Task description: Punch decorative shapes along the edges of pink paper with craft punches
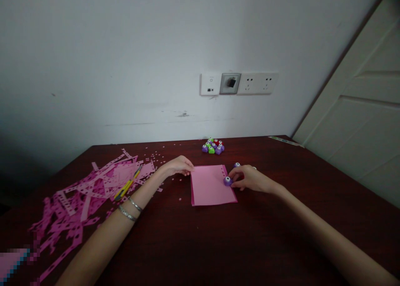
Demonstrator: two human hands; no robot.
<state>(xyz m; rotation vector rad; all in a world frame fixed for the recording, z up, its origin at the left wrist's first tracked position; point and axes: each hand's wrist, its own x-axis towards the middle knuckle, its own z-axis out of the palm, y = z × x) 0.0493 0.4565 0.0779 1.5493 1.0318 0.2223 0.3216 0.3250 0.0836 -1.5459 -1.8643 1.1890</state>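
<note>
A pink sheet of paper (210, 186) lies flat on the dark brown table (256, 236). My left hand (178, 166) rests at the sheet's top left corner with its fingers curled onto the paper edge. My right hand (250, 178) pinches a small purple paper punch (227, 180) set on the sheet's right edge. A second purple punch (236, 165) stands just beyond that hand. Two bangles (131, 208) sit on my left wrist.
A cluster of small purple, green and red punches (213, 146) stands near the wall. Punched pink paper strips (84, 194) and a yellow utility knife (126, 186) cover the table's left side. Wall sockets (239, 83) are above; a door (359, 119) stands at right.
</note>
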